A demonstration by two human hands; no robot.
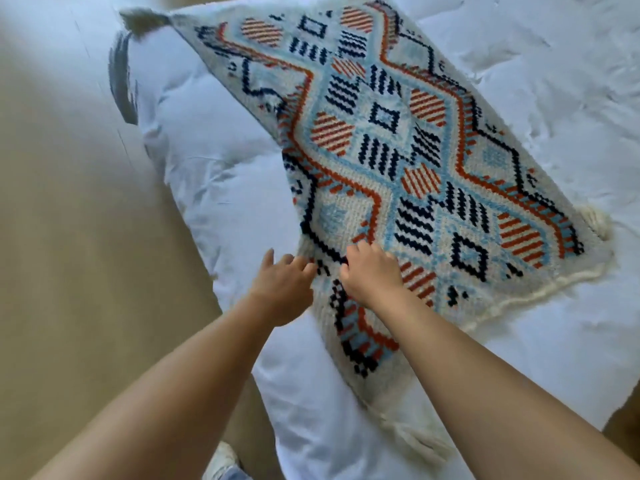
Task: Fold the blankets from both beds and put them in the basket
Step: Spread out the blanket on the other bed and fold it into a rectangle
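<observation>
**Step:** fold stage. Blanket is spread pattern-up on the bed, its long side near the bed's L edge. Not yet doubled over. No folded stack seen, so prob. early in the task.

**Hands:**
- R hand sits knuckles up on the blanket near its L edge. Fingers are curled into the weave, which reads as pinching a bunch of fabric.
- L hand is just beside it at the very hem, thumb spread. Fingertips run under or behind the edge, so can't tell if it holds or only touches.

**Blanket:** L side stands off the bed, and the far-L corner tassel is up in the air. R side lies flat on the duvet.

**Next (my guess):** needs a firm hold on the L edge w/ both hands. Then carry that edge across to the R edge, corners matched. Thick knit, prob. stiff, so the crease will want pressing.

**Hidden / unclear:**
- Basket and 2nd bed not in frame.
- L fingertips hidden.
- Far corner badly blurred.
- Near tassel, by the bed's near edge, is soft and partly behind the R forearm.
- Shoe on the floor beside the bed's L edge is cut off at the bottom.
</observation>
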